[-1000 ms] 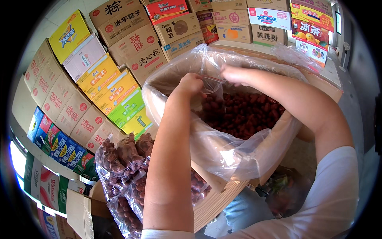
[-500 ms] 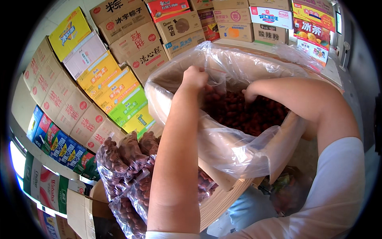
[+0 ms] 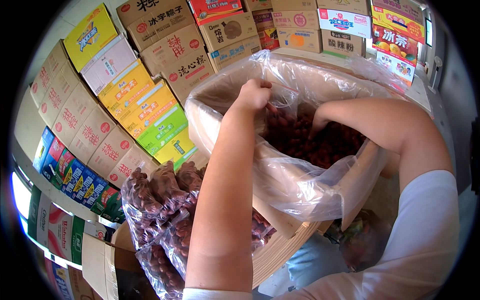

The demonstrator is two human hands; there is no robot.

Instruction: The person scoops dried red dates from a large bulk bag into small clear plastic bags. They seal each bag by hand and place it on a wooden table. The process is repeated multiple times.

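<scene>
My left hand [image 3: 256, 95] is closed on the upper edge of a clear zip bag [image 3: 286, 96] with a red strip at its mouth. A few dark red dates show at the bag's lower part. To the right, my right hand [image 3: 320, 120] reaches down into a heap of dates [image 3: 325, 150], its fingertips hidden among them. The heap lies in a large cardboard box [image 3: 202, 117] lined with a clear plastic sheet [image 3: 310, 187], which folds over the rim. Several filled bags of dates [image 3: 162, 187] are piled beside my left forearm.
The box stands on a wooden round-edged surface [image 3: 282, 250]. Stacked cartons [image 3: 172, 50] rise along the left and back. An open carton [image 3: 97, 262] is at the lower left. Loose clear plastic [image 3: 375, 70] lies behind the box on the right.
My right hand has gone deeper into the dates, slightly to the right. My left hand has shifted a little right and up with the zip bag.
</scene>
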